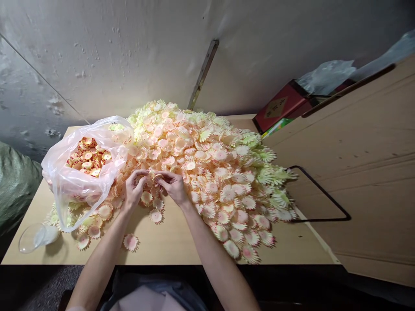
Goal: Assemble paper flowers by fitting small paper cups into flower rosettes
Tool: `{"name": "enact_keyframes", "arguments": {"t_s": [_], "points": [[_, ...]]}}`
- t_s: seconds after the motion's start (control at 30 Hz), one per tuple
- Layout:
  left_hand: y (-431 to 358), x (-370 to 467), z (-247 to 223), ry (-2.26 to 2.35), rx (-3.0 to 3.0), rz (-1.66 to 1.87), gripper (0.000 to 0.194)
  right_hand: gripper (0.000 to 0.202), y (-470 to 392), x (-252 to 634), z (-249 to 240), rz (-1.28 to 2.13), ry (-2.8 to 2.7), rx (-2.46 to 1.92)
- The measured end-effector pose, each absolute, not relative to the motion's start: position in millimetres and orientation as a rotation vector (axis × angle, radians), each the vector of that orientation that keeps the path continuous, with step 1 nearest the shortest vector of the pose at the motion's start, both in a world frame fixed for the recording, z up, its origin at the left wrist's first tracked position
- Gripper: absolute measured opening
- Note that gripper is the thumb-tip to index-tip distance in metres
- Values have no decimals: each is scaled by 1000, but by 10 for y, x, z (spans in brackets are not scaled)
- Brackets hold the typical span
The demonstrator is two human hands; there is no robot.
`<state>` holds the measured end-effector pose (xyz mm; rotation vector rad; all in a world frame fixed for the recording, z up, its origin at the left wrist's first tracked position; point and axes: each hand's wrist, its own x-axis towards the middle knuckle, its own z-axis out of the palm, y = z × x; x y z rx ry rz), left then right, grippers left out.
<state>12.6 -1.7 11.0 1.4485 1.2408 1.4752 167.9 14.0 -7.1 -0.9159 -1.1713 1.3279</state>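
Note:
Both hands meet at the near edge of a large heap of pale pink and cream artificial flower heads. My right hand pinches a small artificial flower head between thumb and fingertips. Close beside it, my left hand has its thumb and fingers drawn together near the same flower head; what lies between them is too small to make out. Left of the hands, an open white plastic bag holds smaller yellow-and-red flower pieces. A single flower head lies apart near the table's front edge.
The wooden table stands against a grey wall. A clear cup is at the front left, near a green sack. To the right are a cardboard panel, a black metal loop and a red box.

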Motion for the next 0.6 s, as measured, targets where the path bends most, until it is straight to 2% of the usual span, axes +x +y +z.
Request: {"name": "enact_keyframes", "arguments": {"t_s": [0.33,0.6], "points": [[-45,172,104,1195,1437,1317,28,31,125,1663,-96,1257,-1173,-995],[-67,195,163,1224,1504,1259,31,32,116,1666,-111,1217,-1238,-1007]]}}
